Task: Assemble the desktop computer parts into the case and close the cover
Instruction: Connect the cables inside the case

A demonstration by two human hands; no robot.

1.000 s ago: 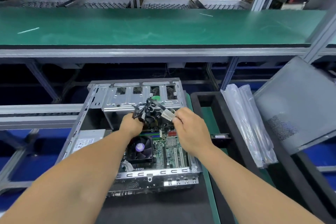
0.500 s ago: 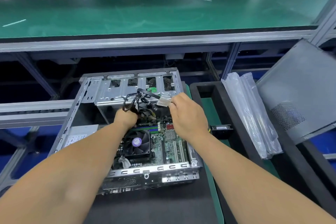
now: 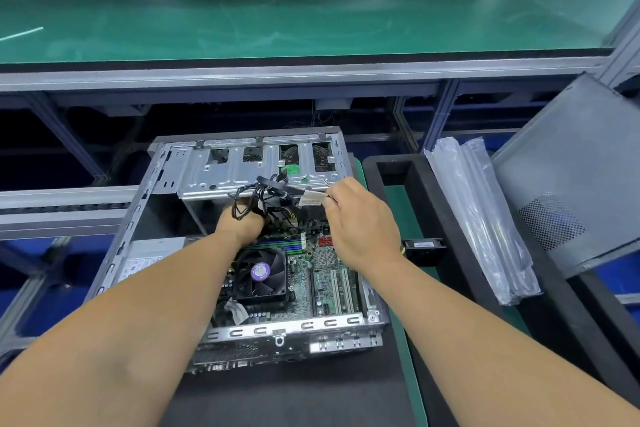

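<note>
An open desktop case point(image 3: 138, 218) lies flat in front of me, its motherboard point(image 3: 329, 281) and black CPU fan point(image 3: 259, 272) exposed. A silver drive cage point(image 3: 221, 170) spans the far end. My left hand point(image 3: 240, 225) grips a bundle of black cables point(image 3: 256, 198) just below the cage. My right hand point(image 3: 360, 222) pinches a flat black cable with a white label point(image 3: 311, 198), held out level from the bundle toward the right. The grey case cover point(image 3: 581, 191) leans at the right.
A black foam tray point(image 3: 429, 204) stands right of the case, with clear plastic bags point(image 3: 481, 218) lying on its right rim. A small black part point(image 3: 424, 248) sits on the tray's near left wall. A green bench shelf point(image 3: 311, 21) runs across above.
The view has shifted slightly. My right hand has drawn the labelled cable a little further right; my left hand stays on the cable bundle.
</note>
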